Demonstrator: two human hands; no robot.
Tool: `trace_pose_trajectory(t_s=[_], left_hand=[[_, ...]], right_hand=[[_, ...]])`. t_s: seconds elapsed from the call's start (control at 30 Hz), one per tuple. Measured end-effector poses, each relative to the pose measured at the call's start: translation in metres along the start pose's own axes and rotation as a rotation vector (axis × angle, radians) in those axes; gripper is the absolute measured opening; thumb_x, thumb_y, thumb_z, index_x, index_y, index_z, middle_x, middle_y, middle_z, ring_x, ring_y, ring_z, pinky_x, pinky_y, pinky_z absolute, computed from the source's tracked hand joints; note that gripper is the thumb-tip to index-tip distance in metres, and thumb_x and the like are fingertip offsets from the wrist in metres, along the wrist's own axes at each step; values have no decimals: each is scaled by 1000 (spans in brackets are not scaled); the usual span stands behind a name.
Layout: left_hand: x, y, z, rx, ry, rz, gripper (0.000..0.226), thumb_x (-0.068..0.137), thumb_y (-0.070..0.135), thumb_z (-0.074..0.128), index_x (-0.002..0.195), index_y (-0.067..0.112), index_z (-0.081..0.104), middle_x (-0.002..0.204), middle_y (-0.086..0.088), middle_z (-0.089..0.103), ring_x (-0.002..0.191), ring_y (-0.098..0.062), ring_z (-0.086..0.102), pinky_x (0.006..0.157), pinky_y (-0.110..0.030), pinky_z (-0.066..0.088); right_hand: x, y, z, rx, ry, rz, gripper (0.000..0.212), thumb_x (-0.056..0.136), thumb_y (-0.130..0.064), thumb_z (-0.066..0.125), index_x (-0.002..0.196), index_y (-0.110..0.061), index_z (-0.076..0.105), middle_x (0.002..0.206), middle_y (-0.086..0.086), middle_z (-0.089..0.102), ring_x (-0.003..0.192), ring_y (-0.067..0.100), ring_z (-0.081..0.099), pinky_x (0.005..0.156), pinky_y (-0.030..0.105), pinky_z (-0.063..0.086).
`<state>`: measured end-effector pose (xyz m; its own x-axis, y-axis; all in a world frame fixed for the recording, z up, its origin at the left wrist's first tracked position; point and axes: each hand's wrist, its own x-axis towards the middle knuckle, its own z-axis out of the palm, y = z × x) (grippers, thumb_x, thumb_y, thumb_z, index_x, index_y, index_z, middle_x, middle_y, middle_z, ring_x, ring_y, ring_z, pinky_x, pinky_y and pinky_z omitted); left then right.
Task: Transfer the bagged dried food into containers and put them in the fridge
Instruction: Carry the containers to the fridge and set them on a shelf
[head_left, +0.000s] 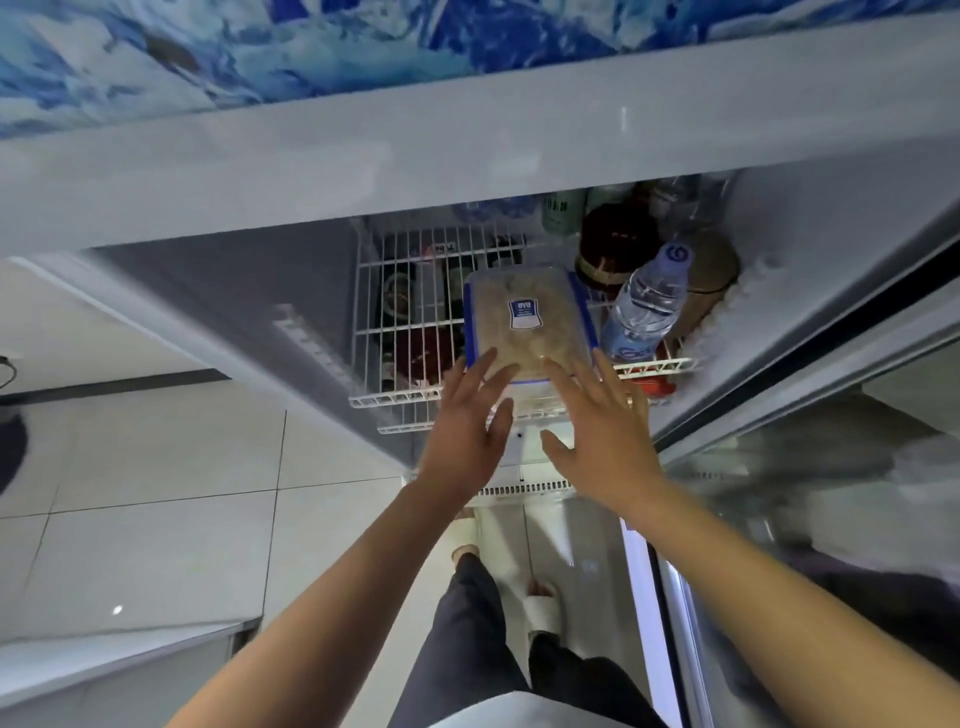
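Container (527, 322): your clear lidded box with blue clips, filled with pale dried food, sits on the fridge's white wire shelf (395, 400), near its front edge.
Handling: it looks rigid and moderately light, with smooth, possibly slippery walls; take it by both short sides, below the lid.
Left hand (467, 431): spread flat, fingertips at its near edge.
Right hand (602, 441): spread too, gripping nothing.
Neighbour: a water bottle (647, 301) leans just beside it; you should avoid nudging that.

Left hand (462, 421) and right hand (597, 436) outstretched, fingers spread
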<state>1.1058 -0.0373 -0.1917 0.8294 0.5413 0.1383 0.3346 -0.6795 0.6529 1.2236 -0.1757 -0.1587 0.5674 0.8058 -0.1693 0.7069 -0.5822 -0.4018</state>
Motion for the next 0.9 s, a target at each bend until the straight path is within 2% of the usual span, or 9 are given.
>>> trace_pose_trajectory(t_s=[0.1,0.2,0.33,0.43,0.6,0.67,0.73,0.8,0.9], left_hand=[[13,-4,-5,94,-55,29,45,100,4,53,144,15,52,156,-13,42,148,-34,24,121,-47,21],[31,0,-15,91,-41,28,44,99,0,53,140,14,57,151,-15,48,144,-39,34,118,-47,26],[48,0,-16,111,-46,57,40,99,-1,53,137,8,60,146,-18,53,138,-35,43,119,-42,23],[52,-9,-8,118,-97,36,41,99,0,51,139,8,58,147,-18,51,141,-40,40,119,-51,31],[36,-9,10,217,-185,8,64,96,-3,49,155,15,34,165,-6,24,155,-32,9,121,-47,24],[26,-10,16,320,-202,-15,78,93,4,52,160,21,16,169,1,4,156,-25,-4,126,-49,6],[19,-10,22,404,-224,-50,90,92,12,54,161,26,-1,168,6,-13,154,-22,-14,124,-48,-8],[15,-8,27,439,-228,-73,96,90,14,55,160,28,-8,167,7,-18,154,-23,-16,124,-51,-7],[19,-4,27,385,-250,-102,96,87,13,57,161,25,-4,168,6,-15,155,-27,-12,124,-55,-1]], right_hand=[[15,0,-3,-48,-14,12,83,93,-40,57,158,-36,7,168,-9,1,155,23,-7,120,55,6],[29,2,-3,-98,6,3,86,91,-41,60,158,-35,7,167,-8,5,154,24,-1,121,55,9],[45,5,-4,-75,3,40,82,93,-43,58,159,-34,9,168,-6,5,155,22,-3,122,54,8],[47,9,0,-81,-32,78,79,95,-44,55,159,-31,11,168,-4,4,155,22,-3,122,53,6],[34,18,13,-121,-77,90,94,93,-45,59,158,-33,-8,167,-8,-12,154,22,-12,122,57,5],[34,19,15,-124,-77,90,95,93,-45,58,158,-33,-11,167,-8,-14,153,22,-15,122,57,4],[33,20,17,-129,-77,90,97,93,-45,59,157,-34,-13,167,-8,-16,153,22,-17,122,58,4],[31,21,20,-137,-84,103,100,92,-45,60,157,-34,-16,166,-8,-19,153,22,-19,121,58,4],[31,18,22,-125,-133,136,104,93,-43,61,154,-34,-23,163,-8,-29,150,22,-27,121,58,2]])
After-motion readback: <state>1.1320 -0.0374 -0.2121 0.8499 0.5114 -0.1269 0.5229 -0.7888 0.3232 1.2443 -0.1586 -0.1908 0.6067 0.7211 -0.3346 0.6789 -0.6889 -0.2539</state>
